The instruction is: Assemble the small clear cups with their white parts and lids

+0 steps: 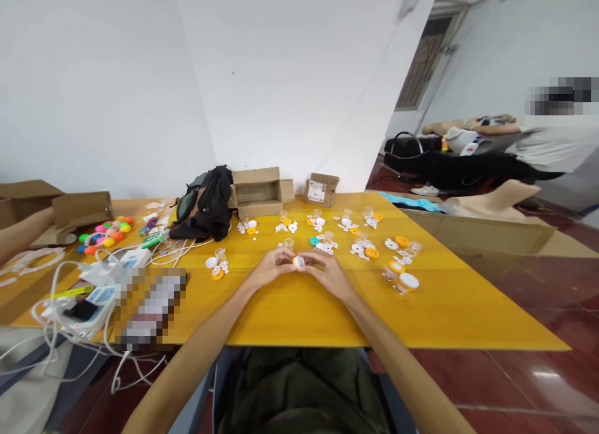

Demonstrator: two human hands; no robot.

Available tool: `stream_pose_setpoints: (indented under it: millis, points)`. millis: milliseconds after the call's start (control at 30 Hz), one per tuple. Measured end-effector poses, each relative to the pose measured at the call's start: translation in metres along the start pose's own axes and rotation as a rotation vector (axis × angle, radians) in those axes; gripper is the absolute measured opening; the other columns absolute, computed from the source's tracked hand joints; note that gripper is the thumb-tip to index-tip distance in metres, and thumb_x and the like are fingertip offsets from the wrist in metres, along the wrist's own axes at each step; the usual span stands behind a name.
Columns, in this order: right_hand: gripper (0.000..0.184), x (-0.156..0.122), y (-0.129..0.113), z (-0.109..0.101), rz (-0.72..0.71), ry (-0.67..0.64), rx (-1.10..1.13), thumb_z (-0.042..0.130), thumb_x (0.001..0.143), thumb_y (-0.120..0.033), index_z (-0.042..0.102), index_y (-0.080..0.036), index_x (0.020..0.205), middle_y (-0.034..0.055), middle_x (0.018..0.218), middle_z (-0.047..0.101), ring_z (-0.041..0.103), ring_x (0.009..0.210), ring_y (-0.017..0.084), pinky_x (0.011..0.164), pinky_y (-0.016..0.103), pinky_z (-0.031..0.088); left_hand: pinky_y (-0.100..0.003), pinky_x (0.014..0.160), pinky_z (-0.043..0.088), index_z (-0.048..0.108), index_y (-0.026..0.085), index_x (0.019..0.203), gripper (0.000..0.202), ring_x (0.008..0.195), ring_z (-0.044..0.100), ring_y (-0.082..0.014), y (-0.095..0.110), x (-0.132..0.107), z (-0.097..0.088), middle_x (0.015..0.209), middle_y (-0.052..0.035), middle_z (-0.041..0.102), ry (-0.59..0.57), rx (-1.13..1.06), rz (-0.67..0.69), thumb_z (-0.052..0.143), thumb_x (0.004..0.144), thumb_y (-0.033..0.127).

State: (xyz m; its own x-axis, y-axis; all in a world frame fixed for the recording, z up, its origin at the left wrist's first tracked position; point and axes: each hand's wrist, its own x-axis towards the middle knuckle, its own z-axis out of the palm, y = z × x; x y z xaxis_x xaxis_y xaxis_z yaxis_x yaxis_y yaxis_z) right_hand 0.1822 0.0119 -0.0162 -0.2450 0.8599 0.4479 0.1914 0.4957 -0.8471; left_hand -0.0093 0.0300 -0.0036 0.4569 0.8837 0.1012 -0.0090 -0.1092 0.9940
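My left hand point(271, 268) and my right hand point(328, 273) meet over the middle of the table. Between their fingertips they pinch a small round lid point(298, 265), white with an orange edge; the fingers partly cover it. Just beyond my hands stands a clear plastic cup point(289, 244). A teal ring point(314, 241) lies behind my right hand among small white pieces point(327, 248). To the right, two jars stand close together, a nearer white-topped jar point(409, 282) and another with an orange rim point(395, 267).
More sets of clear cups, orange rings point(371, 253) and white discs point(211, 262) are spread over the yellow table point(299, 322). Left are a power strip point(96, 306), cables, colourful balls point(108, 234) and a black bag point(213, 203). Cardboard boxes point(259, 194) line the back. A person point(552, 141) sits at right.
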Motion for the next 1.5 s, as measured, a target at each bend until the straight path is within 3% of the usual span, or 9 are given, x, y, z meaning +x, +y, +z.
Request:
stream_pose_setpoints:
  millis: [400,733,1067,1500]
  points:
    - [0.02,-0.001,-0.002,-0.001,0.041,-0.063,-0.147,0.072,0.078,-0.042,0.076,-0.024,0.084,0.0032,0.078,0.07,0.061,0.07,0.02,0.062,0.03,0.049,-0.025,0.062,0.039,0.058,0.018,0.072,0.04,0.061,0.052,-0.0111,0.002,-0.003,0.007,0.068,0.003,0.062,0.031,0.117,-0.021,0.087,0.053,0.037]
    - [0.014,-0.003,-0.001,0.004,0.115,-0.073,-0.167,0.071,0.076,-0.035,0.071,-0.021,0.077,0.0019,0.078,0.068,0.062,0.07,0.019,0.066,0.03,0.048,-0.027,0.076,0.044,0.054,0.019,0.082,0.027,0.076,0.056,-0.0143,-0.004,-0.006,0.009,0.078,0.0034,0.059,0.028,0.319,0.115,0.074,0.064,0.016]
    - [0.02,-0.002,0.001,0.005,0.129,-0.052,-0.19,0.069,0.078,-0.041,0.066,-0.021,0.074,0.0013,0.075,0.07,0.061,0.066,0.018,0.064,0.029,0.048,-0.033,0.09,0.047,0.056,0.022,0.094,0.027,0.093,0.06,-0.0208,-0.003,-0.01,0.011,0.097,-0.0032,0.063,0.076,0.522,0.241,0.071,0.072,0.016]
    - [0.026,0.0,-0.001,0.004,0.138,-0.052,-0.167,0.064,0.081,-0.045,0.067,-0.021,0.076,0.0017,0.073,0.07,0.06,0.064,0.017,0.061,0.029,0.046,-0.035,0.09,0.048,0.057,0.022,0.099,0.026,0.093,0.061,-0.0211,-0.002,-0.011,0.016,0.097,-0.0038,0.064,0.112,0.537,0.263,0.068,0.076,0.016]
